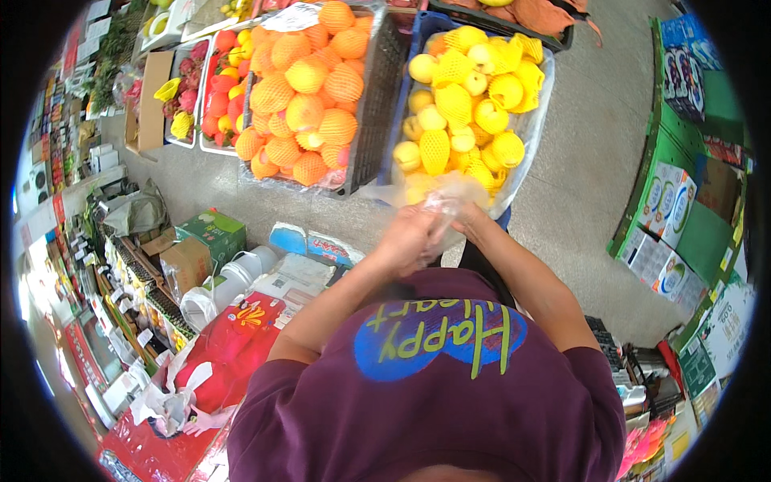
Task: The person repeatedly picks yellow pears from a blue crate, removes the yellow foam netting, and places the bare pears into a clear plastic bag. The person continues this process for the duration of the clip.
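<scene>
A clear plastic bag (447,202) is gathered between my two hands, in front of my body. My left hand (408,234) has its fingers curled on the crumpled film, somewhat blurred. On the bag's other side, my right hand (471,218) grips it too, its fingers partly hidden by the plastic. Just beyond my hands stands a blue crate (397,102) lined with clear film. Pale yellow round fruit (432,117) fills it, many pieces in yellow foam nets (453,103). The bag's far side overlaps the fruit at the crate's near end.
Left of it, a black crate (376,108) holds orange fruit (308,114) in foam nets. Dragon fruit (188,99) lies in a white tray farther left. Buckets (232,283), a green carton (212,232) and a red-covered surface (229,337) flank my left arm. Green shelving (653,144) with boxed goods stands right.
</scene>
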{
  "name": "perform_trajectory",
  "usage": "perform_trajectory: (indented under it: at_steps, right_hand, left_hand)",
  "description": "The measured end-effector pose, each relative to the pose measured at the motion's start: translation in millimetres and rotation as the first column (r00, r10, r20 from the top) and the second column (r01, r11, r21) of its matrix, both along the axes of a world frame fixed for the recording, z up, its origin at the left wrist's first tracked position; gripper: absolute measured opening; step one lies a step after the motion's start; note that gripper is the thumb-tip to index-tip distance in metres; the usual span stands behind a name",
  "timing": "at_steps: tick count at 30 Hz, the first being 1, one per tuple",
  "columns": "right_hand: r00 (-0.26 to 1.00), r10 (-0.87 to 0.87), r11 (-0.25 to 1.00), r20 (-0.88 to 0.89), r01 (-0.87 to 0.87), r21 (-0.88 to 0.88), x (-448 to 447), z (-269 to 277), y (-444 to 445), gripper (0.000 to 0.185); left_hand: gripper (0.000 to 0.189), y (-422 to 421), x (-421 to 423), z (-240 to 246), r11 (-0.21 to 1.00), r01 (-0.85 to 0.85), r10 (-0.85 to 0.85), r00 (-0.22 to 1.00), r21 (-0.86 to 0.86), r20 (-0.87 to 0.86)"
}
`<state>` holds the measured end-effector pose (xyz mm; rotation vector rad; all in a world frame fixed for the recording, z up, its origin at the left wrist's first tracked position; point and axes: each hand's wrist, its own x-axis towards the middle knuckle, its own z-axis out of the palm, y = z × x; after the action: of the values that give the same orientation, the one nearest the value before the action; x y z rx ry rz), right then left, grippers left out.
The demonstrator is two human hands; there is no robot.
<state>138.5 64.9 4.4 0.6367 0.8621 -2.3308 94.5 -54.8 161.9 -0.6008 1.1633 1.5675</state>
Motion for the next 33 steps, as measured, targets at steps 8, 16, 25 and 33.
perform_trajectory:
  at_steps: [8, 16, 25, 33]
  right_hand:
    - [0.980, 0.197, 0.952, -0.031, -0.184, 0.246, 0.6, 6.7, -20.8, 0.051]
    - [0.669, 0.742, 0.461, 0.034, -0.547, 0.699, -7.5, 23.7, -5.1, 0.051]
    - [0.320, 0.830, 0.392, -0.457, 0.248, 0.886, -23.1, 63.2, -30.0, 0.040]
    - [0.368, 0.853, 0.521, -0.369, -0.632, 0.574, -68.3, 124.9, -94.2, 0.033]
  left_hand:
    - [0.027, -9.6, -5.5, 23.5, 0.869, -0.188, 0.139, 0.981, 0.457, 0.139]
    - [0.038, -22.0, -16.0, 44.6, 0.923, -0.345, 0.355, 0.934, 0.169, -0.036]
    - [0.047, -111.7, -49.5, 101.9, 0.664, -0.384, 0.576, 0.810, 0.641, -0.111]
    - [0.050, -136.4, -92.0, 128.6, 0.544, -0.658, 0.839, 0.450, 0.521, -0.307]
